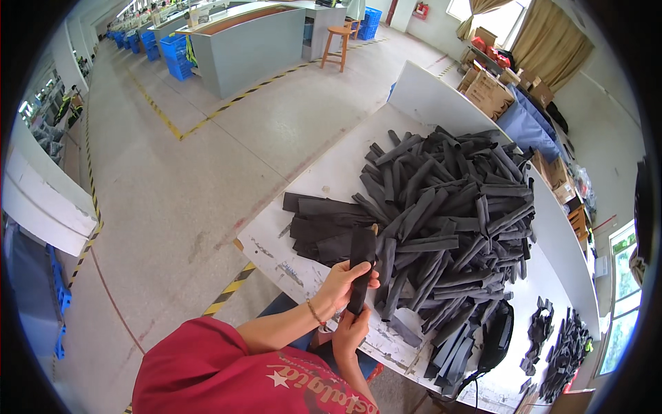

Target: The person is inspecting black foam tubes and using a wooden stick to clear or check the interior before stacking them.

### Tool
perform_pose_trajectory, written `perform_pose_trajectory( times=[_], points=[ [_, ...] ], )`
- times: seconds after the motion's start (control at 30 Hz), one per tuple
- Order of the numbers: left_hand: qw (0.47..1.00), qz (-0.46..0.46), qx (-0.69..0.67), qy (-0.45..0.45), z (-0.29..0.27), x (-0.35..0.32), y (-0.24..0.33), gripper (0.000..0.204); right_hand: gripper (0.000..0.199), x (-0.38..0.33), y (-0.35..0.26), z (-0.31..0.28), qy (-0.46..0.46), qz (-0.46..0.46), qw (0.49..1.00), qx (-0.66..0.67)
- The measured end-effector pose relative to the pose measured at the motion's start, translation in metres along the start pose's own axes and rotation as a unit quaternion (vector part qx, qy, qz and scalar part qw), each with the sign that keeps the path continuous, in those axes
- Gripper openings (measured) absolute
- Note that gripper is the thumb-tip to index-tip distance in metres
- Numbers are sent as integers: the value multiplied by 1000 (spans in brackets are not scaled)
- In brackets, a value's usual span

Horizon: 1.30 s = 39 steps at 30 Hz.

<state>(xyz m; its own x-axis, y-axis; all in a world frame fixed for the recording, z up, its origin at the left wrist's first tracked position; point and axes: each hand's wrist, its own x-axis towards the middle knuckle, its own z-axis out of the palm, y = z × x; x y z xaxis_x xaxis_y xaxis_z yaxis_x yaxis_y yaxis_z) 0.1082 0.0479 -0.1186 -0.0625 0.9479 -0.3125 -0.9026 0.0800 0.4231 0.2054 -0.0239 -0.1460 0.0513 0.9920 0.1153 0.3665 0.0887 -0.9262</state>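
Note:
Over the near edge of the table I hold a black fabric strip [362, 250] upright. My left hand [339, 284], closed, grips its middle with the thumb across the front. Just below, my right hand [350, 332] is closed around the strip's lower end. Beyond my hands, flat black fabric pieces [321, 219] lie overlapped on the table. To the right rises a big heap of rolled or folded dark fabric strips [441, 207].
The white worn table [331, 169] has a raised panel [448, 93] along its far right side. A black bag-like item [498, 338] and more dark strips [452, 355] lie near right. Smaller dark piles [565, 359] sit farther right. A wooden stool [336, 48] stands on the floor beyond.

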Motion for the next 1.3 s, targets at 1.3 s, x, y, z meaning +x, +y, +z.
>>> perform_pose_trajectory(
  times=[1.3],
  points=[
    [982,-57,151,95,-9,15,-3,54,11,2,10,-93,52,68,994,-67]
  ],
)
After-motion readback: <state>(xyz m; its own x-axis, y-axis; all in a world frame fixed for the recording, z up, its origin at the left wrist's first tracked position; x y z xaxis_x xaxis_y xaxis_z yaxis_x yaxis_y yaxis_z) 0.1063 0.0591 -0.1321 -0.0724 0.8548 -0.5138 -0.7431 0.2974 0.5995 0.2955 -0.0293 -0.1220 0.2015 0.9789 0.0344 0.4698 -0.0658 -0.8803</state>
